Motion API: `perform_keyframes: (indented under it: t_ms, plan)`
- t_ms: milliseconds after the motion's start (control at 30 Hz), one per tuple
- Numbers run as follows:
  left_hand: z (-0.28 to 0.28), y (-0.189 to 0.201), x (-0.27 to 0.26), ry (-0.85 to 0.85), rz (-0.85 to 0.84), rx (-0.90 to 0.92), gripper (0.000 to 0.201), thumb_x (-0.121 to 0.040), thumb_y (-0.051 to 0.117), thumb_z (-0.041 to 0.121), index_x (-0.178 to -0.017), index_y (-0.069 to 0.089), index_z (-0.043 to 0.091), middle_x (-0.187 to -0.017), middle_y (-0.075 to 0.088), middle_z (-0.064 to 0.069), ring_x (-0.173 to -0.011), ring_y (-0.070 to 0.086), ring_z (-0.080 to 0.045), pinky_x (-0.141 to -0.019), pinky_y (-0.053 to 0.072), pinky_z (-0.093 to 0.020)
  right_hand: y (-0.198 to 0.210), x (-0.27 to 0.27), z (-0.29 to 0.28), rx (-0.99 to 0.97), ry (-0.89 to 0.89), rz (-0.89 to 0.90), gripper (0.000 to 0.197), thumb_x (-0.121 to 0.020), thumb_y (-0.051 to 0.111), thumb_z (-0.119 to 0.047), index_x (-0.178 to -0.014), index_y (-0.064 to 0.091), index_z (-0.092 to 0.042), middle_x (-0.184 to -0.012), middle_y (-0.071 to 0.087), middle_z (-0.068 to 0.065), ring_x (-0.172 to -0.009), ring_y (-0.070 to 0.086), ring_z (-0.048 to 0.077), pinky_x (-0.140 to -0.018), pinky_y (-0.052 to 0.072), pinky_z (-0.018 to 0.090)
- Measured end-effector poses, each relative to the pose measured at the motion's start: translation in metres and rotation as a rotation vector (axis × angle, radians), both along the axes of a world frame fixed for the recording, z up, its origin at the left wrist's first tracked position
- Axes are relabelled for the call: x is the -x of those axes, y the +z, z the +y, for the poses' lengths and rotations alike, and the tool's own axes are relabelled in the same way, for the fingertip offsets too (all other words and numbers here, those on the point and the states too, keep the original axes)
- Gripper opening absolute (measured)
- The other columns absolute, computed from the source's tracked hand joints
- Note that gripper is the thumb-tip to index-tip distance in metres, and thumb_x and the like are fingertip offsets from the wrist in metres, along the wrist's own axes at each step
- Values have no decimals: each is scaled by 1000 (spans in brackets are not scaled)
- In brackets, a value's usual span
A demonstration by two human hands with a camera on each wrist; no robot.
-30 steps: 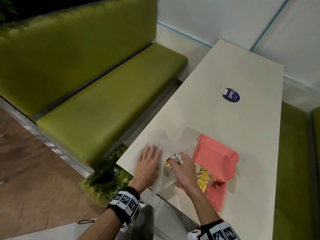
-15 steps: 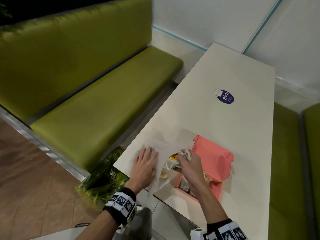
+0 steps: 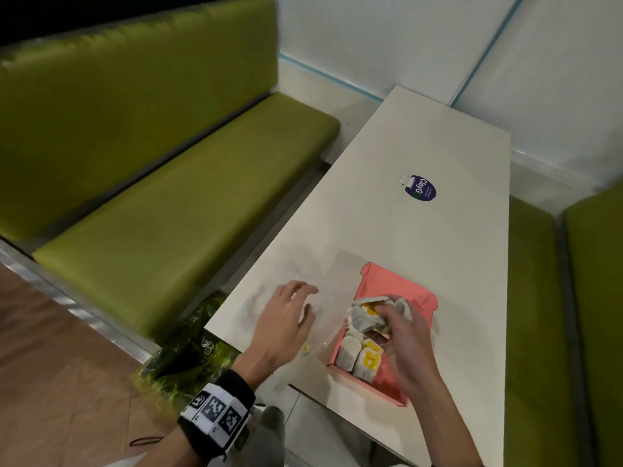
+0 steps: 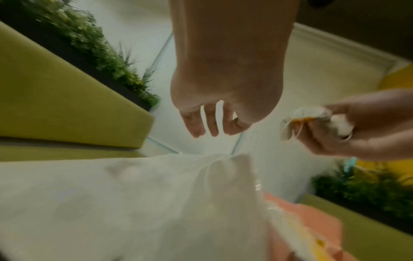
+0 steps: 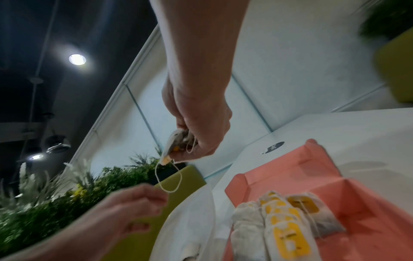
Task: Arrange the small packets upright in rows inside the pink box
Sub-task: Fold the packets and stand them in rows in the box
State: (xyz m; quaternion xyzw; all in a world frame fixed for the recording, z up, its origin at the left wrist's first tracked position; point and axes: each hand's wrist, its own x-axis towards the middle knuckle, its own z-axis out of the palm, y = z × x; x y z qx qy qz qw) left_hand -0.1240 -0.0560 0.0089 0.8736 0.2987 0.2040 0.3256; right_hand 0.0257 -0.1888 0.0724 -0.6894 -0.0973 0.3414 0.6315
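Gripping a bunch of small packets, the right hand has its fingers curled round them and holds them above the open pink box; a loose string loop hangs below the bunch in the right wrist view. The box floor lies straight under this grip, so the coming move looks like a short drop down and toward the person, to land beside the row of packets already packed at the box's near-left end. That row stands on edge, yellow labels facing up and out, its line running along the box's short side; the far part of the box is bare. The right hand is the nearer one. The left hand hovers with fingers loosely spread, grasping nothing, over a clear plastic bag lying on the bench just left of the box, with a packet or two apparently left inside.
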Motion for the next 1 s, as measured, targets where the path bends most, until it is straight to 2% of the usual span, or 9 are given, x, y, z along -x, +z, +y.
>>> perform_keyframes:
  t_ms: [67, 133, 233, 300, 400, 633, 733, 867, 1000]
  plan:
    - [-15, 20, -10, -132, -130, 142, 26, -101, 48, 25, -125, 56, 23, -117, 56, 11, -106, 52, -3, -86, 49, -25, -5, -1, -12, -41, -92, 87, 19, -89, 57, 1, -93, 65, -15, -81, 64, 9, -77, 63, 21, -70, 52, 37]
    - [-28, 30, -20, -275, -211, 290, 26, -101, 51, 32, -125, 55, 25, -111, 57, 11, -98, 57, -6, -76, 51, -23, -8, -1, -23, -88, -171, 163, 21, -89, 56, 1, -107, 62, -8, -89, 67, 15, -83, 65, 25, -74, 54, 38]
    - [-40, 30, -31, -443, -220, 354, 33, -95, 61, 31, -127, 55, 24, -116, 53, 9, -99, 57, -10, -75, 52, -22, -13, 1, -35, -110, -245, 226, 23, -91, 55, -1, -113, 62, 0, -103, 68, 24, -94, 65, 33, -87, 51, 47]
    - [-46, 25, -36, -486, -215, 344, 34, -90, 68, 23, -123, 58, 21, -115, 53, 10, -98, 57, -10, -77, 50, -18, -15, 3, -43, -113, -263, 251, 20, -92, 54, -3, -110, 62, 0, -101, 67, 24, -92, 64, 32, -81, 52, 43]
    - [-54, 17, -44, -502, -229, 285, 26, -90, 67, 16, -116, 62, 18, -113, 55, 9, -94, 58, -8, -74, 49, -16, -19, 5, -50, -149, -298, 308, 19, -94, 54, -7, -110, 60, 0, -98, 64, 21, -84, 63, 24, -69, 53, 33]
    - [-63, 12, -51, -474, -267, 206, 21, -100, 55, 31, -112, 65, 15, -109, 55, 6, -81, 53, 1, -69, 41, -10, -25, 10, -54, -192, -394, 398, 29, -92, 61, -15, -115, 62, 2, -94, 66, 16, -81, 62, 20, -76, 53, 33]
    - [-62, 14, -51, -446, -302, 270, 18, -100, 57, 26, -111, 66, 14, -105, 58, 7, -87, 59, -6, -69, 51, -21, -27, 9, -53, -195, -455, 428, 21, -91, 61, -12, -109, 62, 0, -91, 68, 16, -83, 64, 23, -76, 54, 35]
    - [-63, 17, -51, -396, -287, 397, 17, -99, 60, 20, -114, 66, 17, -101, 65, 13, -87, 62, -6, -69, 47, -14, -28, 9, -46, -201, -511, 423, 7, -90, 61, -8, -95, 64, -4, -86, 67, 14, -82, 64, 24, -74, 53, 35]
    - [-62, 16, -52, -379, -269, 511, 10, -98, 61, 18, -106, 61, 23, -86, 63, 12, -78, 60, -8, -61, 52, -25, -29, 8, -41, -205, -556, 364, 8, -89, 59, -3, -89, 65, -8, -83, 67, 10, -76, 64, 21, -71, 49, 34]
